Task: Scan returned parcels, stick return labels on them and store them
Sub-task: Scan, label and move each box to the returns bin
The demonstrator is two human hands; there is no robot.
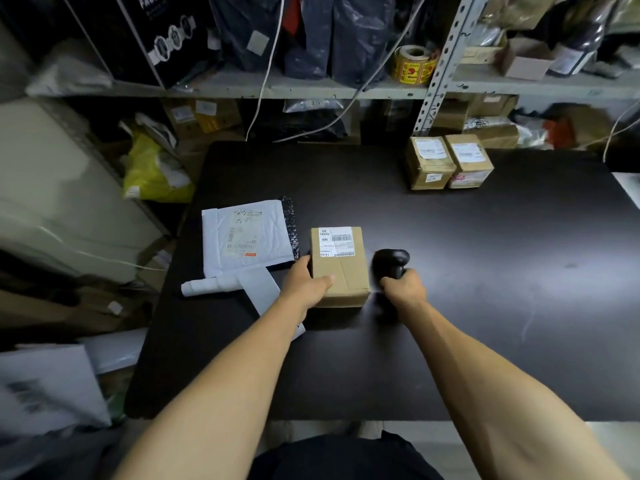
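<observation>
Your left hand (308, 284) grasps the near left corner of the cardboard parcel (338, 265) lying label-up on the black tabletop (485, 271), while your right hand (403, 287) is curled around the black scanner (389, 265) just beside the parcel's right side.

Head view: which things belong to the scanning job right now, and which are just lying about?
In use: cardboard parcel held by left hand; black scanner gripped by right hand.
Lying about: white mailer, two boxes, yellow label roll.
</observation>
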